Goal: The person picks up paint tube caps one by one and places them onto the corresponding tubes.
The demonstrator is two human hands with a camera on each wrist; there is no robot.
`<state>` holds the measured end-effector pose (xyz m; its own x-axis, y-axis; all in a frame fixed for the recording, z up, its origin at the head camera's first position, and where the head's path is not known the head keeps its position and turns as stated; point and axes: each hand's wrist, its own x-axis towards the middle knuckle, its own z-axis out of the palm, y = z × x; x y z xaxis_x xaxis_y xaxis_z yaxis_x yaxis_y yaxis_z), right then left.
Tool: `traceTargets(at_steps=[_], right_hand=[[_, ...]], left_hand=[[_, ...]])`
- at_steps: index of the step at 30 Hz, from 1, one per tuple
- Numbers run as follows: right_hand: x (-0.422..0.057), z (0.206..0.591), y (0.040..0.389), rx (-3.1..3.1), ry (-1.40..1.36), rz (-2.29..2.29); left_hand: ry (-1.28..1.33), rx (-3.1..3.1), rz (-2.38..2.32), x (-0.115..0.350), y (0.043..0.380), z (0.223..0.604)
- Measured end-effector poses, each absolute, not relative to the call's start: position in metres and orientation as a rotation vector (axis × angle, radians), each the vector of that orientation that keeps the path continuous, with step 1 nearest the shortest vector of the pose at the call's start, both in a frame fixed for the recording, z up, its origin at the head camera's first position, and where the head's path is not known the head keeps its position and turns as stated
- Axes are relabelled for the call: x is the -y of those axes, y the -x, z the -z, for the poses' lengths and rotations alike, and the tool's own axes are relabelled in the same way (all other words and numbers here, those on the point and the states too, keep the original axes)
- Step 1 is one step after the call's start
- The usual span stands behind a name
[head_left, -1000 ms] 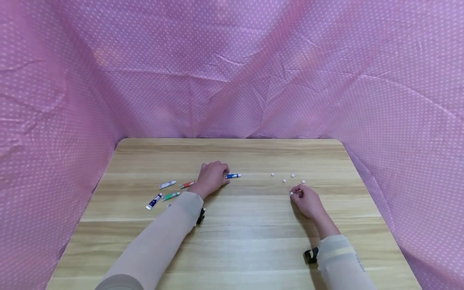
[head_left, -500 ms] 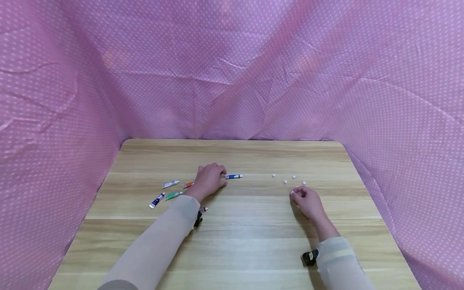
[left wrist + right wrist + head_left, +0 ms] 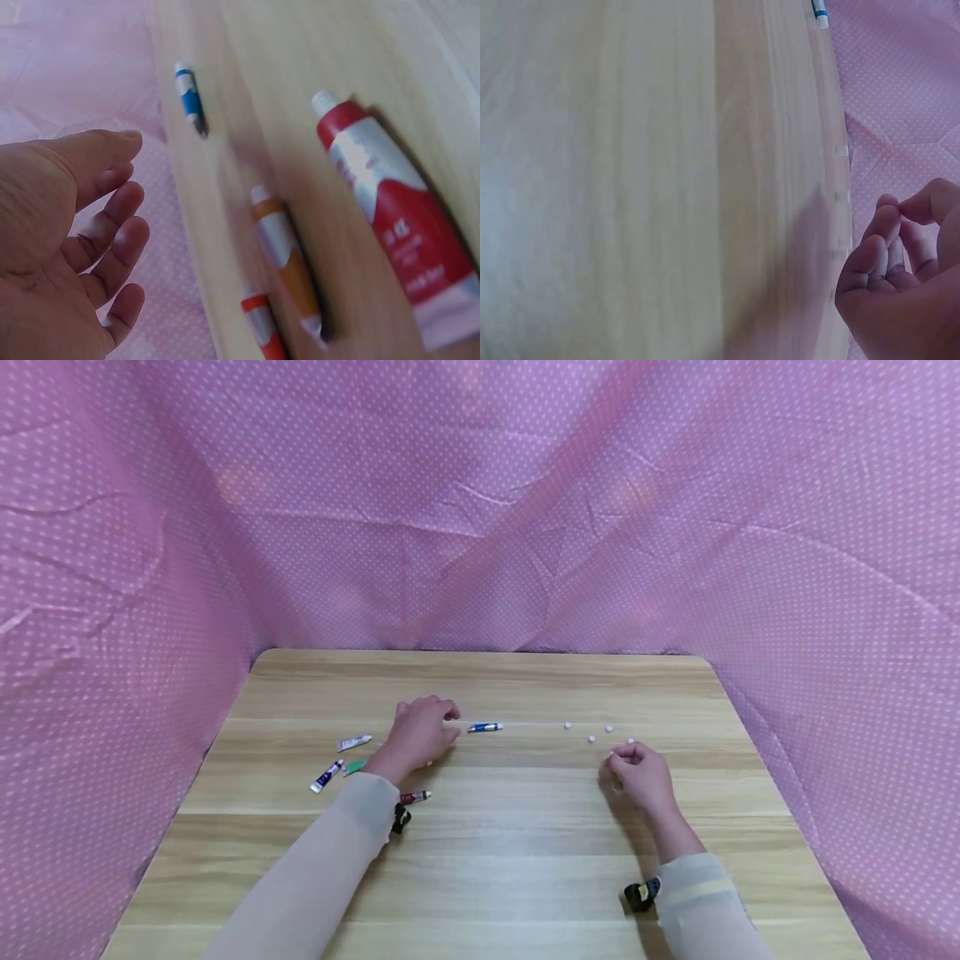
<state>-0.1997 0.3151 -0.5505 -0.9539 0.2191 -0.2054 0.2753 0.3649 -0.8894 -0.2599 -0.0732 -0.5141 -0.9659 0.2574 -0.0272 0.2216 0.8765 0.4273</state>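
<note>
My left hand [image 3: 422, 731] hovers just left of a blue paint tube [image 3: 486, 727], fingers spread and holding nothing. That tube lies flat, its white end pointing right. Around and under the left forearm lie more paint tubes: white [image 3: 354, 743], dark purple [image 3: 327, 777], green [image 3: 355, 767] and dark red [image 3: 415, 797]. The left wrist view adds an ochre tube [image 3: 289, 262] and an orange-red tube [image 3: 262, 326]. On the right, my right hand [image 3: 641, 777] pinches a small white cap [image 3: 611, 754] between thumb and forefinger; the fingers mostly hide it.
Several small white caps, one of them a cap [image 3: 567, 726] nearest the blue tube, lie just beyond the right hand. The wooden table [image 3: 510, 893] meets a pink dotted curtain [image 3: 480, 568] at its back and sides.
The left hand has let go of the blue tube and drawn back to the left, uncovering the dark red tube. The right hand has barely moved, still pinching the cap.
</note>
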Motion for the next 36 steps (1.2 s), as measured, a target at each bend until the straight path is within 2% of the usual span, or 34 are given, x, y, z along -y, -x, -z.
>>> traceTargets(at_steps=[18,36], right_hand=[[-0.306,0.534,0.197,-2.368,-0.49,1.812],[-0.297,0.537,0.196,-2.297,-0.474,1.92]], left_hand=[[-0.224,-3.023,-0.672,0.119,0.213,0.502],[-0.215,-3.046,-0.58,0.131,0.163,0.53]])
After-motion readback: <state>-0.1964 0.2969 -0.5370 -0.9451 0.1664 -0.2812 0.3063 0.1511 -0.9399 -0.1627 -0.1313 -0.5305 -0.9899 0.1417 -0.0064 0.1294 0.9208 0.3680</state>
